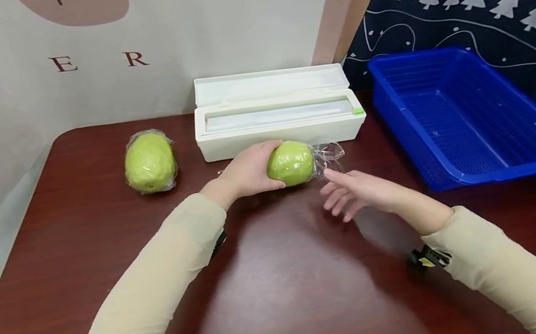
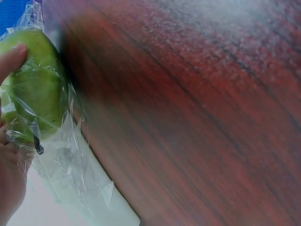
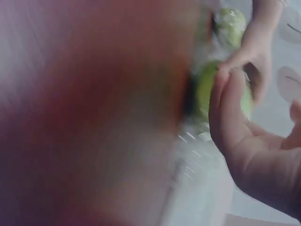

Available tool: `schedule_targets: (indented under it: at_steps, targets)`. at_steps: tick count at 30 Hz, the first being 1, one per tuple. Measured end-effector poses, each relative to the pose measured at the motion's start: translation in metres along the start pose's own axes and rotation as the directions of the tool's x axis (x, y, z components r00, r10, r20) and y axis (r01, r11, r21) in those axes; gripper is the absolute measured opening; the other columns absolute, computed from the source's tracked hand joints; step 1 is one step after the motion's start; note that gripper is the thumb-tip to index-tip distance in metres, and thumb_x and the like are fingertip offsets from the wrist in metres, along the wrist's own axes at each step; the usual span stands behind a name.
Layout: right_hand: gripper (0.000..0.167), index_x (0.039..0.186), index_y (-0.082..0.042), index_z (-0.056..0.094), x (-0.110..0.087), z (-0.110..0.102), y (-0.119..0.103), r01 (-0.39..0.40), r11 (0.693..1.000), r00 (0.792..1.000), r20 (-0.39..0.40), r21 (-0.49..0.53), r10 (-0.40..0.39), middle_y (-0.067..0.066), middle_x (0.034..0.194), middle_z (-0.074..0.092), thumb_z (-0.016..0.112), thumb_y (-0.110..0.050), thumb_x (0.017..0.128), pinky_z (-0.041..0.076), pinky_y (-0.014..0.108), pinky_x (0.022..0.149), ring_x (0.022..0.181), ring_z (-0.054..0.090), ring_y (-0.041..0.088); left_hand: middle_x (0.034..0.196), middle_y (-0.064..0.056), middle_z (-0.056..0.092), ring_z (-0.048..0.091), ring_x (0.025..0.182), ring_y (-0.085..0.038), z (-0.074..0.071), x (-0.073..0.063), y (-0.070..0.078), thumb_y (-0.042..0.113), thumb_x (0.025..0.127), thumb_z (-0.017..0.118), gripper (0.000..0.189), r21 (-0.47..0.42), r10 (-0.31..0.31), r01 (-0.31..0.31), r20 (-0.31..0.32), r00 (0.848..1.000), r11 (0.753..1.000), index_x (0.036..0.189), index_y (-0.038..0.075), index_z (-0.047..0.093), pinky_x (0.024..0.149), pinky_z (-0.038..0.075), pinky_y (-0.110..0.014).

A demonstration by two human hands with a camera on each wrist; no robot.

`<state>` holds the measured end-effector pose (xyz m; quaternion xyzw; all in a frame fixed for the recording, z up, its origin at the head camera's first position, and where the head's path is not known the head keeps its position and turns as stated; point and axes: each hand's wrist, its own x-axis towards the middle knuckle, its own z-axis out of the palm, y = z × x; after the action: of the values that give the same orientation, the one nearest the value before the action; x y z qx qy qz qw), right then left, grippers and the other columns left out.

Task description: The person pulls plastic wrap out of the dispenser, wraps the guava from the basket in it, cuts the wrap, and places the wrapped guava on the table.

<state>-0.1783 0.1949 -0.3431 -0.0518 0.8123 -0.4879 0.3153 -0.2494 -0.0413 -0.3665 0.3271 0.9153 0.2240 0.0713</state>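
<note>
In the head view my left hand (image 1: 252,170) grips a green pear (image 1: 291,162) from its left side, thumb and fingers curled round it. Clear cling film (image 2: 75,155) covers this pear; in the left wrist view a dark stem shows through it. A loose bunch of the film (image 1: 328,157) sticks out to the right. My right hand (image 1: 357,192) is just below that bunch, fingers spread and fairly straight, holding nothing. A second film-wrapped pear (image 1: 150,162) sits on the table at left, away from both hands.
Behind the held pear stands a white cling film box (image 1: 279,140), lid raised, with a green piece (image 1: 357,111) at its right end. A blue plastic basket (image 1: 453,130) is at the right of the dark red wooden table (image 1: 291,305). Printed cloths hang behind.
</note>
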Motion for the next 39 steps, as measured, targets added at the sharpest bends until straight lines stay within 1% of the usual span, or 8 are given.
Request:
schedule_targets:
  at_steps: [4, 7, 10, 15, 21, 26, 33, 39]
  targets:
    - [0.086, 0.145, 0.012, -0.001, 0.013, 0.005, 0.002, -0.100, 0.911, 0.991, 0.125, 0.400, 0.054, 0.034, 0.146, 0.023, 0.012, -0.058, 0.096, 0.040, 0.040, 0.105, 0.130, 0.040, 0.039, 0.140, -0.013, 0.046, 0.044, 0.129, -0.027, -0.001, -0.001, 0.000, 0.031, 0.073, 0.077, 0.085, 0.001, 0.003, -0.003, -0.006, 1.000, 1.000, 0.140, 0.003, 0.034, 0.110, 0.033, -0.038]
    - [0.086, 0.143, 0.008, -0.017, 0.023, 0.008, 0.000, -0.083, 0.779, 0.996, 0.076, 0.622, 0.046, 0.031, 0.152, -0.001, 0.012, -0.058, 0.095, 0.020, 0.043, 0.115, 0.142, 0.012, 0.040, 0.140, -0.013, 0.046, 0.043, 0.130, -0.027, -0.001, -0.002, 0.000, 0.031, 0.073, 0.077, 0.085, -0.002, 0.003, -0.003, 0.000, 1.000, 1.000, 0.141, 0.003, 0.034, 0.110, 0.033, -0.038]
    - [0.083, 0.142, 0.006, -0.021, 0.032, 0.011, -0.003, -0.023, 0.714, 0.998, -0.027, 0.699, 0.059, 0.027, 0.153, -0.014, 0.015, -0.054, 0.097, 0.013, 0.041, 0.117, 0.144, 0.001, 0.037, 0.140, -0.013, 0.046, 0.043, 0.130, -0.027, -0.002, -0.003, 0.000, 0.030, 0.073, 0.077, 0.085, -0.006, -0.004, 0.004, 0.002, 1.000, 1.000, 0.141, 0.003, 0.034, 0.110, 0.033, -0.038]
    - [0.074, 0.145, 0.006, -0.012, 0.045, 0.017, -0.007, 0.102, 0.830, 0.978, -0.208, 0.548, 0.017, 0.025, 0.154, -0.007, 0.016, -0.046, 0.100, 0.013, 0.043, 0.118, 0.144, 0.005, 0.035, 0.139, -0.011, 0.048, 0.045, 0.128, -0.025, -0.002, -0.003, 0.000, 0.030, 0.072, 0.078, 0.084, -0.021, -0.001, 0.001, 0.000, 1.000, 1.000, 0.140, 0.004, 0.036, 0.109, 0.034, -0.037]
    - [0.063, 0.147, 0.003, 0.008, 0.058, 0.019, -0.008, 0.127, 0.991, 0.938, -0.331, 0.041, -0.106, 0.023, 0.151, 0.023, 0.023, -0.038, 0.102, 0.025, 0.045, 0.114, 0.139, 0.028, 0.033, 0.134, -0.008, 0.052, 0.050, 0.123, -0.023, -0.003, -0.003, -0.002, 0.029, 0.071, 0.079, 0.081, -0.064, -0.002, 0.002, 0.002, 1.000, 0.998, 0.138, 0.006, 0.039, 0.106, 0.037, -0.037]
    - [0.063, 0.146, -0.001, 0.019, 0.065, 0.011, -0.007, 0.121, 0.965, 0.951, -0.252, -0.233, -0.180, 0.021, 0.146, 0.032, 0.040, -0.037, 0.099, 0.027, 0.045, 0.112, 0.134, 0.033, 0.030, 0.132, -0.007, 0.053, 0.051, 0.119, -0.022, -0.004, -0.003, -0.004, 0.028, 0.071, 0.078, 0.080, -0.065, 0.010, -0.009, 0.013, 1.000, 0.998, 0.138, 0.007, 0.040, 0.103, 0.040, -0.037]
    - [0.077, 0.142, 0.001, 0.019, 0.070, -0.003, -0.014, 0.193, 0.942, 0.963, -0.131, -0.275, -0.236, 0.023, 0.133, 0.046, 0.067, -0.023, 0.085, 0.039, 0.043, 0.101, 0.118, 0.048, 0.030, 0.132, -0.006, 0.053, 0.052, 0.116, -0.022, -0.003, -0.003, -0.006, 0.025, 0.071, 0.079, 0.080, -0.103, 0.018, -0.013, 0.046, 0.999, 0.995, 0.138, 0.009, 0.039, 0.100, 0.041, -0.038]
    - [0.075, 0.134, -0.001, 0.038, 0.077, -0.001, -0.014, 0.339, 0.847, 0.925, -0.018, -0.410, -0.379, 0.016, 0.122, 0.052, 0.078, -0.020, 0.074, 0.043, 0.040, 0.095, 0.108, 0.052, 0.026, 0.137, -0.008, 0.048, 0.049, 0.120, -0.021, -0.002, -0.006, -0.009, 0.025, 0.073, 0.078, 0.087, -0.148, 0.024, -0.016, 0.048, 0.999, 0.989, 0.144, 0.008, 0.030, 0.102, 0.039, -0.037]
